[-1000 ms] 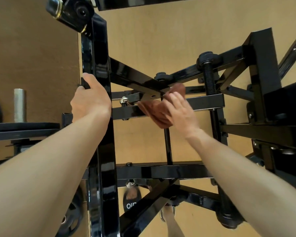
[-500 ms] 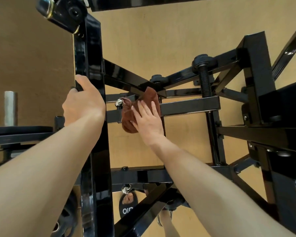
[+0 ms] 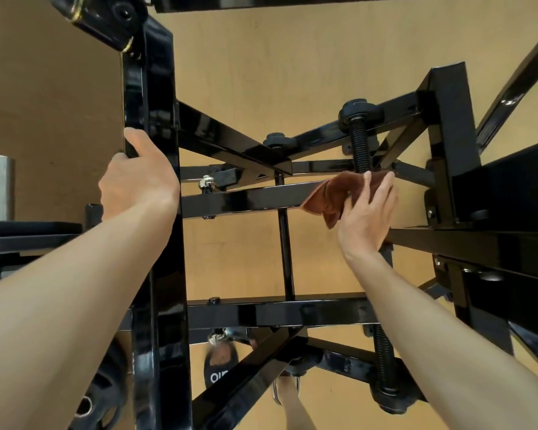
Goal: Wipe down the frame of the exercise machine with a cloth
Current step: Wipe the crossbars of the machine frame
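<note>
Right hand (image 3: pixel 365 217) flat, pressing brown cloth (image 3: pixel 339 193) on black crossbar (image 3: pixel 249 198), left hand (image 3: pixel 137 178) gripping upright post (image 3: pixel 156 119), its fingertips hidden behind.

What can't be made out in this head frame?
- Left hand fingers: wrapped behind the black upright.
- Crossbar right end: covered by brown cloth and right hand.
- Weight plate: cut off by the bottom edge and hidden by the left forearm.

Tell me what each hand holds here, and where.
Left hand grips the glossy black upright frame post at its edge. Right hand presses the brown cloth against the black horizontal crossbar, fingers flat.
</note>
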`<state>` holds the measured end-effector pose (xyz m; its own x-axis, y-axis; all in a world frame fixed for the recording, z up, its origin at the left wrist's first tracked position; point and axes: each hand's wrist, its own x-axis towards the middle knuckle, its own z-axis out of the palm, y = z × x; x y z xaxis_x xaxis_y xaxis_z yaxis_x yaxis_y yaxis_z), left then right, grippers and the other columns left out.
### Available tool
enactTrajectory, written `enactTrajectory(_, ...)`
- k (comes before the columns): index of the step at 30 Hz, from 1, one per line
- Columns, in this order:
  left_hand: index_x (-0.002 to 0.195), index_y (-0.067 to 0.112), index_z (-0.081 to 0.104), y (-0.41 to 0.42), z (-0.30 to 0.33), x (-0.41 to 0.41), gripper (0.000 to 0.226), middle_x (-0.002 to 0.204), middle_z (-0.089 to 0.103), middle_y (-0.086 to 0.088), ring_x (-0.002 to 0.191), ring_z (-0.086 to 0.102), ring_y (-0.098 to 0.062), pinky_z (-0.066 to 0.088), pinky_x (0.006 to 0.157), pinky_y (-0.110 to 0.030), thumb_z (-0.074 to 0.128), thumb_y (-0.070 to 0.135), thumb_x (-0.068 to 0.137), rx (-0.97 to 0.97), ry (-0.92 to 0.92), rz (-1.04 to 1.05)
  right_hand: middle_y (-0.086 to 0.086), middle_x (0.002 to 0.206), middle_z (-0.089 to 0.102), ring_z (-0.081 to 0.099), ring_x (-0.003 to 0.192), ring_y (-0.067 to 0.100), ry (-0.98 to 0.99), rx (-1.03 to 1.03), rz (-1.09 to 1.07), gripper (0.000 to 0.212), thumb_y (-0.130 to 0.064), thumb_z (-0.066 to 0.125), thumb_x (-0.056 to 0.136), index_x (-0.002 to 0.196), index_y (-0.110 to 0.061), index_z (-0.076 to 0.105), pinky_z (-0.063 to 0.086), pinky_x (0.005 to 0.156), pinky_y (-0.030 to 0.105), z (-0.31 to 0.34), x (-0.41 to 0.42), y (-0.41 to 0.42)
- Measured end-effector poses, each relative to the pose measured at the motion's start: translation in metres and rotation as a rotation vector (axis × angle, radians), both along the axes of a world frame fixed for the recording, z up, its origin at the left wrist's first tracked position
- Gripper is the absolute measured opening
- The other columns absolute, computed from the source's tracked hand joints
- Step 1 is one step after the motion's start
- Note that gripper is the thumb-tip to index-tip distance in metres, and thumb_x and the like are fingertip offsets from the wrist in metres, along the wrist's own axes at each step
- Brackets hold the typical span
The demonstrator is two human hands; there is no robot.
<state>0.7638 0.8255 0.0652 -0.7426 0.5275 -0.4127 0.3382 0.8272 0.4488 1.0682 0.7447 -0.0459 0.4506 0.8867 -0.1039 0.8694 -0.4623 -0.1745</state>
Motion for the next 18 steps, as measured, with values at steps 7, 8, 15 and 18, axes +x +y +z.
enactTrajectory(7,0.139,0.016,0.059,0.001,-0.002,-0.001,0.082,0.134,0.062,-0.011,0.117,0.061,-0.036,0.047,0.101,-0.05,0.013,0.07,0.098,-0.004,0.027,-0.016,0.011,0.157,0.039,0.041,0.143,0.031,0.202,-0.129,0.474,0.065,-0.03,0.055,0.103,0.161,-0.024,0.025,0.037,0.117,0.046,-0.034,-0.112,0.004)
enactTrajectory(8,0.139,0.016,0.059,0.001,-0.003,-0.001,0.082,0.134,0.062,-0.011,0.117,0.061,-0.035,0.047,0.102,-0.05,0.014,0.071,0.098,-0.001,0.027,-0.017,0.01,0.144,0.051,0.054,0.128,0.031,0.232,-0.137,0.533,0.063,-0.032,0.055,0.103,0.159,-0.027,0.027,0.047,0.104,0.042,-0.037,-0.127,0.006)
enactTrajectory(15,0.136,0.018,0.061,-0.002,-0.001,-0.002,0.081,0.13,0.064,-0.008,0.107,0.061,-0.03,0.048,0.093,-0.044,0.015,0.072,0.096,0.025,-0.008,-0.014,0.008,0.137,0.059,0.062,0.12,0.03,-0.064,-0.088,0.788,0.07,-0.034,0.066,0.097,0.157,-0.027,0.032,0.047,0.106,0.046,-0.035,-0.059,0.012)
enactTrajectory(18,0.134,0.019,0.062,-0.003,0.002,-0.001,0.082,0.127,0.065,-0.008,0.109,0.063,-0.033,0.049,0.101,-0.051,0.014,0.073,0.095,0.012,-0.024,-0.011,0.01,0.159,0.038,0.04,0.146,0.032,-0.111,-0.108,0.669,0.066,-0.037,0.051,0.102,0.161,-0.03,0.023,0.03,0.121,0.05,-0.021,-0.002,0.007)
